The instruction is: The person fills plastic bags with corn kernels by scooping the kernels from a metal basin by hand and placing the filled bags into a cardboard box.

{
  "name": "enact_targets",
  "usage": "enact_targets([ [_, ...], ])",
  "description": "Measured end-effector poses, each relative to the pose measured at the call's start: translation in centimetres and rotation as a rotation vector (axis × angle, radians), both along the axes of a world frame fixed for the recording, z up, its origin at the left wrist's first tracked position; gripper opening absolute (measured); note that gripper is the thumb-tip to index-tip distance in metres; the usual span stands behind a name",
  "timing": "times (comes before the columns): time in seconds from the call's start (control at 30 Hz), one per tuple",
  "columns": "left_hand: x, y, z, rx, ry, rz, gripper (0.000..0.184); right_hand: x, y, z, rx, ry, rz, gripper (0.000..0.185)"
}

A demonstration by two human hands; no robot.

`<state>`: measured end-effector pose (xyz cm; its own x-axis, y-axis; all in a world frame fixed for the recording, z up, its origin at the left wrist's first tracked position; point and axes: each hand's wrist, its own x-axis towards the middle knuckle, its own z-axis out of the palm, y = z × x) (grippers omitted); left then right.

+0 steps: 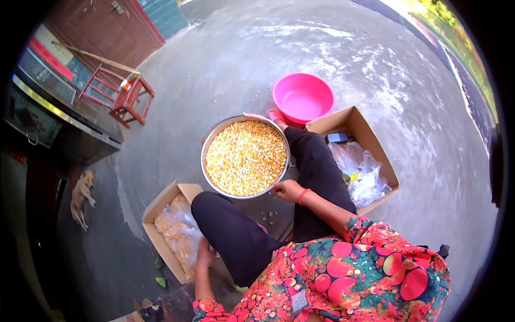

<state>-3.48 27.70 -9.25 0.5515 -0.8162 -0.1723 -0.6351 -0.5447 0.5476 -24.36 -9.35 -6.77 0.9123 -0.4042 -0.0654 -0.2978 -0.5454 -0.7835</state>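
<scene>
A round metal pan (245,157) full of yellow and white corn kernels stands in front of my knees. My right hand (287,190) is at the pan's lower right rim, its fingers curled; what they hold, if anything, is too small to tell. Down at the left, my left hand (205,253) rests at the right side of a cardboard box (155,206), beside clear plastic bags (179,231) with light brown contents. The fingers of that hand are mostly hidden by my knee and the bags.
A pink basin (303,97) sits beyond my right foot. Right of my leg is an open cardboard box (383,155) with plastic bags and a dark blue item. A red wooden chair (126,99) and a lying dog (82,198) are at the left.
</scene>
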Motion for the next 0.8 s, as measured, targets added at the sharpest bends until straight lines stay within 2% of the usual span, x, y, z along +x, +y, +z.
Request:
enact_targets([
  [0.07,2.4,4.5,-9.2,0.216,0.292,-0.037,0.046,0.0,-0.1,0.0,-0.024,0.011,0.007,0.015],
  [0.1,2.6,4.7,-9.3,0.211,0.279,-0.054,0.046,0.0,0.0,-0.1,-0.032,0.008,0.007,0.015],
  [0.17,1.7,4.2,-8.2,0.016,0.558,0.135,0.042,-0.2,0.1,0.0,-0.012,0.026,0.008,0.016],
  [0.2,0.0,3.0,-5.9,0.013,0.552,0.122,0.042,-0.2,0.2,-0.1,-0.008,0.033,0.014,0.016],
  [0.23,-2.2,1.1,-2.2,-0.198,0.575,0.185,0.042,-0.2,0.1,-0.1,-0.006,0.040,0.022,0.016],
  [0.3,-2.4,0.5,-1.3,-0.418,0.589,0.234,0.043,-0.2,0.2,0.1,-0.002,0.049,0.018,0.016],
  [0.37,-0.7,4.5,-5.1,-0.277,0.671,0.433,0.034,-0.1,0.4,0.1,0.007,0.062,0.018,0.016],
  [0.4,-0.1,5.8,-6.0,-0.280,0.668,0.428,0.034,-0.1,0.5,0.1,0.006,0.034,0.020,0.014],
  [0.47,1.1,8.0,-7.4,0.118,0.491,0.427,0.021,0.0,0.6,-0.3,-0.006,0.022,0.033,0.013],
  [0.5,1.9,9.2,-8.8,0.116,0.488,0.423,0.021,0.0,0.7,-0.2,-0.008,0.019,0.030,0.013],
  [0.57,3.2,10.5,-11.3,0.233,0.249,0.417,0.014,0.1,0.9,0.0,-0.014,0.075,0.048,0.014],
  [0.6,3.1,9.6,-11.0,0.229,0.248,0.410,0.014,0.1,1.0,-0.2,-0.018,0.073,0.041,0.014],
  [0.67,2.1,6.7,-9.0,0.402,0.176,0.417,0.011,0.1,1.1,-0.7,-0.016,0.085,0.081,0.015],
  [0.8,1.4,4.0,-9.1,0.568,0.096,0.272,0.013,0.1,1.1,-0.5,-0.026,0.144,0.102,0.017],
])
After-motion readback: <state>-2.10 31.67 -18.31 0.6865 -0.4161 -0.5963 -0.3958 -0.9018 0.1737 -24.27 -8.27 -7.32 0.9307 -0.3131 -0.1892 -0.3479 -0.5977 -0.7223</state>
